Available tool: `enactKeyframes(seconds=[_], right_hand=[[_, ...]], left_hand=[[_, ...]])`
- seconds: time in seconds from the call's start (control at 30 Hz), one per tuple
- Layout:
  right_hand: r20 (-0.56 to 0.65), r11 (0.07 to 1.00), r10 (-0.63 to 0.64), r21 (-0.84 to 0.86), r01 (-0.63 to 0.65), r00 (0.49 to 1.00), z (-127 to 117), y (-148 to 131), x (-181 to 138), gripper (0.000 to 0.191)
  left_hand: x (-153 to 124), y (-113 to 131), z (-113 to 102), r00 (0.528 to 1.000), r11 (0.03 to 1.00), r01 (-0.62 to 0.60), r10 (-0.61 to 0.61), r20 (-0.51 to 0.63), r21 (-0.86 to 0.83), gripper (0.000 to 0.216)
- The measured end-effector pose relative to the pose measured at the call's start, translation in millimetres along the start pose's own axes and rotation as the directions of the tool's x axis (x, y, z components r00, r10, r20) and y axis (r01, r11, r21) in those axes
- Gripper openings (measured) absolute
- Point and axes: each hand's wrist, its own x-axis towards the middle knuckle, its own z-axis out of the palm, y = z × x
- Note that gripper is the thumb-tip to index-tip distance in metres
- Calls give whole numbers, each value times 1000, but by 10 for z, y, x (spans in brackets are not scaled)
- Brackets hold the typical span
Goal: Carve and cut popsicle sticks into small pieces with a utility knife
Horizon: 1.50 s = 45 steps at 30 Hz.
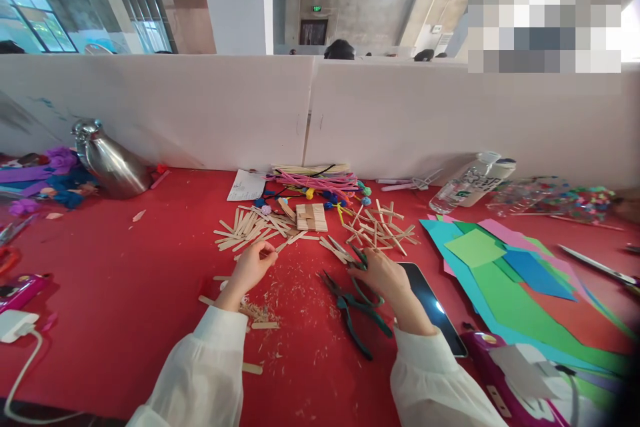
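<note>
Stick [281,247] is being pinched by left hand [250,268]; pliers [358,256] are being gripped by right hand [383,278], on red table [125,293].

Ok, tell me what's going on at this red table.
A person in white sleeves is working among wooden craft sticks. The left hand reaches to the edge of the stick pile, with its fingertips at one stick; whether it grips it is unclear. The right hand rests by green-handled pliers, partly over a phone. Wood shavings lie near the left wrist. Coloured paper sheets lie to the right and a metal kettle to the left.
</note>
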Motion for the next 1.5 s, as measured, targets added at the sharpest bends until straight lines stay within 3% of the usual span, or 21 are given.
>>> enactKeyframes(seconds=[0.07, 0.13, 0.23, 0.27, 0.33, 0.37, 0.43, 0.6, 0.83, 0.9, 1.03, 1.1, 1.33, 1.5], right_hand=[[-29, 998, 16, 61, -14, 999, -26, -28, -73, 31], [-41, 983, -6, 184, 13, 999, -28, -111, -169, 28], [3, 894, -99, 438, 88, 995, 34, -320, -316, 26], [36, 727, -140, 682, 78, 989, 64, -392, -355, 28], [52, 410, -180, 912, 27, 982, 116, -505, -407, 32], [45, 333, -188, 943, 20, 981, 133, -538, -422, 32], [49, 268, -190, 963, 4, 981, 141, -559, -434, 33], [81, 243, -238, 970, -22, 968, 109, -518, -450, 38], [113, 216, -260, 975, -56, 959, 128, -590, -498, 45], [116, 210, -232, 975, -67, 966, 121, -600, -506, 45], [150, 180, -163, 976, -120, 975, 109, -597, -522, 44], [173, 166, -138, 975, -149, 975, 110, -604, -531, 44], [174, 135, -144, 979, -155, 974, 135, -656, -551, 40], [126, 151, -218, 984, -94, 968, 202, -632, -538, 34]], left_hand=[[-43, 64, 70, 997, 990, 32, -22, 73, -136, 14], [-112, 148, 153, 971, 820, 183, -63, 231, -542, 21], [-234, 277, 269, 934, 622, 307, -51, 354, -720, 32], [-272, 315, 295, 928, 603, 314, -32, 372, -733, 34], [-334, 377, 320, 926, 608, 292, 15, 378, -738, 34], [-357, 401, 318, 923, 620, 285, 29, 385, -731, 34], [-387, 433, 293, 911, 632, 294, 41, 410, -717, 34], [-417, 438, 209, 818, 645, 369, 116, 563, -669, 31], [-450, 430, 184, 720, 679, 379, 211, 661, -629, 22], [-440, 432, 200, 747, 689, 351, 203, 633, -635, 23], [-399, 435, 227, 880, 721, 222, 141, 453, -657, 11], [-388, 435, 228, 904, 736, 174, 144, 403, -654, 11], [-425, 386, 257, 855, 796, 174, 169, 490, -580, 20], [-434, 388, 217, 768, 813, 199, 217, 603, -547, 25]])
